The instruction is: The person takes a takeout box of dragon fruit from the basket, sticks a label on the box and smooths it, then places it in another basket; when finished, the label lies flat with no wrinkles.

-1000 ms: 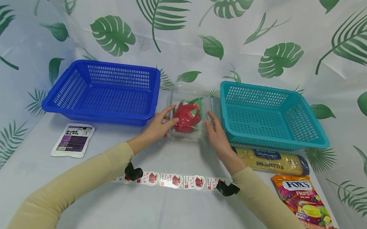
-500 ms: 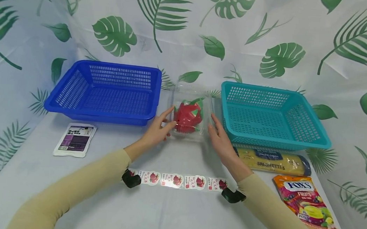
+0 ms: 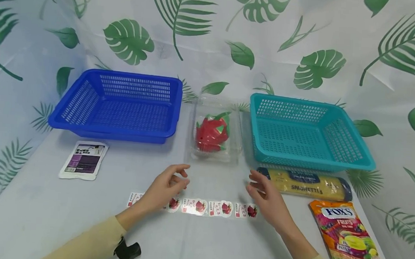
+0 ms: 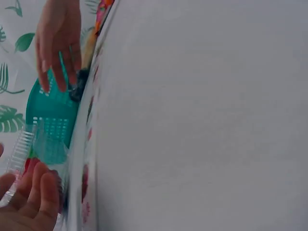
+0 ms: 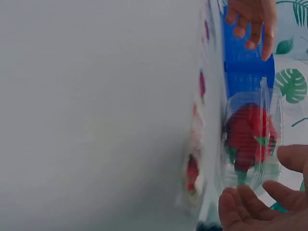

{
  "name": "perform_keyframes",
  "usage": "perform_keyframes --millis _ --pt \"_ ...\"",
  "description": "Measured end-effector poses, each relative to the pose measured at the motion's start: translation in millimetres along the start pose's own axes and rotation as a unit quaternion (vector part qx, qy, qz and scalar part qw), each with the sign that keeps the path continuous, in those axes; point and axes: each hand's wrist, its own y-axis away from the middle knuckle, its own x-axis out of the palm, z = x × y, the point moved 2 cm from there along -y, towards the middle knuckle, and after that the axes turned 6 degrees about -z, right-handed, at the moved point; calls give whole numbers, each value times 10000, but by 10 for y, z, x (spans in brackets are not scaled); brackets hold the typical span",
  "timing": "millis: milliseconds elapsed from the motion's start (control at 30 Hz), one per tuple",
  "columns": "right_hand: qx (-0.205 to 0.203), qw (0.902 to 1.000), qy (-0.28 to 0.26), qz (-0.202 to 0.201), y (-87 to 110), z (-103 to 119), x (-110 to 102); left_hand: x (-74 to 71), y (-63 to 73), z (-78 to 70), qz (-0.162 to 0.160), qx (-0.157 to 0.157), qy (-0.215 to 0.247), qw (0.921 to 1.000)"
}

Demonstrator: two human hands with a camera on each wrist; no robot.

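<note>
Head view gives us, nearest, the sticker strip [image 3: 195, 207] lying flat, the left hand [image 3: 162, 188] over its left part and the right hand [image 3: 269, 200] just off its right end, both loosely curled, holding nothing. We judge the step as labelling, next calling for a careful fingertip peel; beyond, the clear box [image 3: 234, 151] with the red dragon fruit [image 3: 211, 133] sits between the blue basket [image 3: 116, 133] and teal basket [image 3: 298, 162].

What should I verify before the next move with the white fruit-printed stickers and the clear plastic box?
1. Red-and-green dragon fruit inside the clear plastic box: ok.
2. Box lid fully latched: cannot tell.
3. Nothing held by the left grip or right grip: ok.
4. Strip of white fruit-printed stickers fully visible in the head view: not ok, the left grip covers part.
5. Box standing between the blue rectangular plastic basket and teal rectangular plastic basket: ok.
</note>
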Motion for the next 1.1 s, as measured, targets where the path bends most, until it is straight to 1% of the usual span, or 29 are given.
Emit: perform_keyframes --millis 67,100,200,267,333,400,467,600,700,767,833,900,967,1100 --pt "41 9988 483 -51 114 -50 -24 30 113 -3 235 525 -355 9977" --pt "86 9975 696 -55 162 -64 -40 43 163 -5 342 795 -571 9946" --pt "261 9918 1246 -98 291 -96 -86 88 261 -17 651 1529 -1010 9809" --pt "400 9882 1477 -79 344 -116 -104 114 284 -46 822 1870 -1262 9707" --pt "509 9850 1648 33 371 -145 -107 143 274 -85 1032 2084 -1450 9617" --pt "588 9818 1799 166 386 -179 -98 184 239 -129 1307 2151 -1652 9536" --pt "635 9788 1930 257 390 -214 -86 245 188 -171 1636 2144 -1819 9456" --pt "646 9759 2072 239 386 -261 -62 416 56 -237 2257 2076 -2069 9291" --pt "537 9756 2119 215 372 -275 -46 555 -50 -268 2531 2159 -2302 9145" --pt "477 9754 2140 206 366 -278 -38 643 -119 -279 2639 2223 -2483 9052" --pt "452 9750 2170 178 362 -280 -31 722 -186 -281 2721 2239 -2609 8987" --pt "486 9751 2160 142 363 -277 -27 786 -247 -275 2764 2167 -2657 8978" --pt "513 9751 2154 142 365 -282 -26 846 -297 -256 2761 2048 -2699 8994" --pt "545 9741 2190 135 362 -286 -28 934 -348 -214 2638 1782 -2727 9079"
